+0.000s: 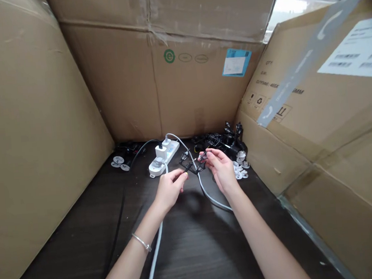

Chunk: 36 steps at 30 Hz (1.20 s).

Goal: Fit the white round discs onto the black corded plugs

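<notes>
Dark wood-grain tabletop (195, 259) stretching out below, and the right hand (221, 171) is pinching a small black connector (203, 156) between its fingertips! The left hand (170, 189) is curling in beside a black open frame (191, 164), grip impossible to call. A white cable (200, 182) is snaking between them toward a white power strip (161, 158) at centre. Black cable heaps (228, 142) and white discs (241, 166) are crowding the right side, with a cardboard wall (121, 93) rising behind everything.
</notes>
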Motion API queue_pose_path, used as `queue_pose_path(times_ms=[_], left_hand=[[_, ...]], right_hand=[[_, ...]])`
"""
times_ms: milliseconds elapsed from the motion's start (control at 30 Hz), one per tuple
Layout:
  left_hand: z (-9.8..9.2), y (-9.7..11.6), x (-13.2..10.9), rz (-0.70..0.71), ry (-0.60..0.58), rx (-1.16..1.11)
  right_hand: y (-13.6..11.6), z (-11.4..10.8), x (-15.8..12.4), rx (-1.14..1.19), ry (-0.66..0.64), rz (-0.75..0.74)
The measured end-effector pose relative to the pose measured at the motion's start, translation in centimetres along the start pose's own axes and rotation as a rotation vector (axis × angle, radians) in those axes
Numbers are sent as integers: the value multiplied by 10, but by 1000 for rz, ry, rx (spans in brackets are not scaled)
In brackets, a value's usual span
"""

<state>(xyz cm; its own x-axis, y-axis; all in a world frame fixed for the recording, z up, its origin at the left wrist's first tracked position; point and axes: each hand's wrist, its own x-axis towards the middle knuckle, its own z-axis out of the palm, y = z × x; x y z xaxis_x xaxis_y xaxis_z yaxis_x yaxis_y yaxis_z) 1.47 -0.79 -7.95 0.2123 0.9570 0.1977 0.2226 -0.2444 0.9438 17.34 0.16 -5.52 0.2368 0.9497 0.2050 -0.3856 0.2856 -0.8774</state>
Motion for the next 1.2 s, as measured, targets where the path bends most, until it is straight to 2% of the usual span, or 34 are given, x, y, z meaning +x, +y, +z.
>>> queue_pose_path(times_ms=[267, 800, 1200], left_hand=[[0, 1, -1, 9, -15, 56], [1, 3, -3, 20, -8, 97], [-1, 2, -4, 75, 5, 173]], right_hand=[[1, -1, -5, 99, -26, 36], [-2, -3, -5, -21, -90, 38], [-3, -8, -5, -101, -208, 55]])
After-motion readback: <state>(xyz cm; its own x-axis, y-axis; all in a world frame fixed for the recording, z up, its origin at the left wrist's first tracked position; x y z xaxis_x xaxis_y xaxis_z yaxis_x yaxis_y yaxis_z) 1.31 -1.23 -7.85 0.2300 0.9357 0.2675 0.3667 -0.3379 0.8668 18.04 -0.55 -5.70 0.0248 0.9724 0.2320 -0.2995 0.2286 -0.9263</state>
